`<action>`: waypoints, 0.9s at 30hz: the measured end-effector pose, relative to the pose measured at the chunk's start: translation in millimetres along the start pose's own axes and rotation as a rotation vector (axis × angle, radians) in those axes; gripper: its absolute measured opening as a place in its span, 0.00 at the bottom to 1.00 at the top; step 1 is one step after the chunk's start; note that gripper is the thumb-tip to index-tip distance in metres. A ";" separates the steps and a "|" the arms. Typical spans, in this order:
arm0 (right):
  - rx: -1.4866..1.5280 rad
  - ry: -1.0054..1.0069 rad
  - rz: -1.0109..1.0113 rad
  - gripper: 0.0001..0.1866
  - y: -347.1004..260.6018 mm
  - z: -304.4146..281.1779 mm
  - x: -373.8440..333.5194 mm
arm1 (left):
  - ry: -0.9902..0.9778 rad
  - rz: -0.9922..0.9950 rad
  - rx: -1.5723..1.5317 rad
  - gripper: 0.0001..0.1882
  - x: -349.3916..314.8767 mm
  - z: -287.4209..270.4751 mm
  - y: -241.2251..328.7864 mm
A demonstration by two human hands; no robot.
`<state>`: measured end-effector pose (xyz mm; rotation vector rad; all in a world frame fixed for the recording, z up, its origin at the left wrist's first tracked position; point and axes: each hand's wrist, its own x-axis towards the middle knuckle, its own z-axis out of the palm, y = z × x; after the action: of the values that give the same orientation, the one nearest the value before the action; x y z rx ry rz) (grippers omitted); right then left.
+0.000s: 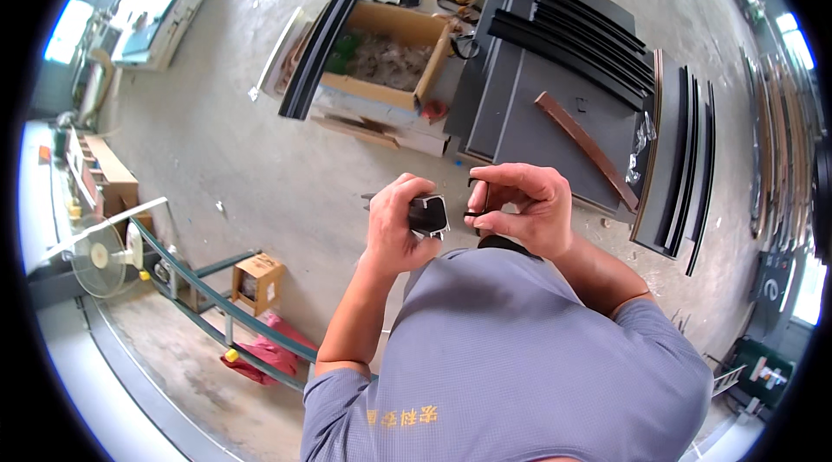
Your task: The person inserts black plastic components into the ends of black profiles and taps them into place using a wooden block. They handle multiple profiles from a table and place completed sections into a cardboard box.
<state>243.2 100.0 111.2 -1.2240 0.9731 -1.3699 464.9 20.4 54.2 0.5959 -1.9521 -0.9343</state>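
In front of my chest, my left hand (pixel 397 221) is closed around a dark profile piece (pixel 427 217), whose open, hollow end with a pale rim faces right. My right hand (pixel 527 209) pinches a small thin black bracket-like piece (pixel 474 214) between thumb and fingertips, close to that end. A narrow gap lies between the two pieces. How far the profile runs behind my left fingers is hidden.
Ahead stands an open cardboard box (pixel 414 98) with small bagged parts, black profiles (pixel 322 46) across its left side. Right of it, grey panels (pixel 511 128) carry black strips (pixel 576 59) and a brown strip (pixel 589 150). A green-blue rail frame (pixel 195 280) and a fan (pixel 100 256) stand left.
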 end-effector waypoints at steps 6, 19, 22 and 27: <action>0.098 0.064 -0.187 0.28 -8.7 -66.1 -7.2 | -0.136 -0.069 0.054 0.42 58.0 71.1 25.0; 0.436 0.256 -0.054 0.28 -0.5 -81.0 3.5 | -0.283 -0.013 0.021 0.38 117.0 88.2 11.0; 0.448 0.250 -0.102 0.27 5.6 -73.8 15.0 | -0.284 0.008 0.005 0.38 124.2 78.1 5.0; 0.434 0.321 -0.071 0.30 8.9 -56.0 28.7 | -0.302 -0.015 0.001 0.39 126.5 59.9 -0.4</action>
<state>190.4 67.1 98.5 -0.7319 0.7918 -1.7598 349.0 -45.6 96.7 0.4918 -2.2166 -1.0827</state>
